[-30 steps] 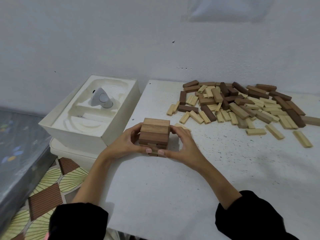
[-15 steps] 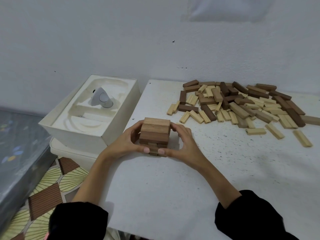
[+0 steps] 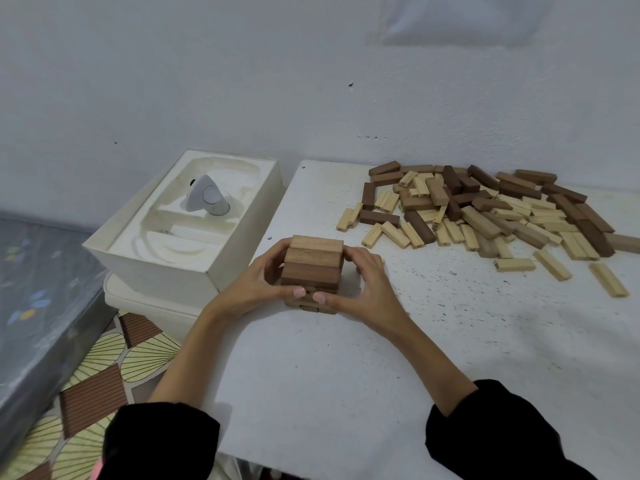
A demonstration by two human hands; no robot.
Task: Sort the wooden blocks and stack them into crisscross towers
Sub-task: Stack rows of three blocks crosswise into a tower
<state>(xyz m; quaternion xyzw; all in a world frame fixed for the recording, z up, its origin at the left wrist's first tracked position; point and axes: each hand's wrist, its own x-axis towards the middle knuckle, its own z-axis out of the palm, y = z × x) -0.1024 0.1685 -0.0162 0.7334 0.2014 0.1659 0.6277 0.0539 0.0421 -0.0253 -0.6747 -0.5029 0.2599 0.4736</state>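
A short crisscross tower (image 3: 313, 263) of brown wooden blocks stands on the white table (image 3: 346, 358), near its left edge. My left hand (image 3: 259, 282) cups the tower's left side and my right hand (image 3: 367, 289) cups its right side. Both thumbs press on the front of a low layer. The fingers wrap round the back, partly hidden by the tower. A loose pile of dark brown and pale blocks (image 3: 485, 209) lies spread over the far right of the table.
An open white box (image 3: 180, 230) with a moulded insert and a small grey-white device (image 3: 207, 197) sits left of the table on a white lid. A grey mattress (image 3: 38, 289) and patterned floor lie further left. The wall stands behind.
The hands keep their hold on the tower; the thumbs have shifted very slightly on the lower layer. The tower stays in place.
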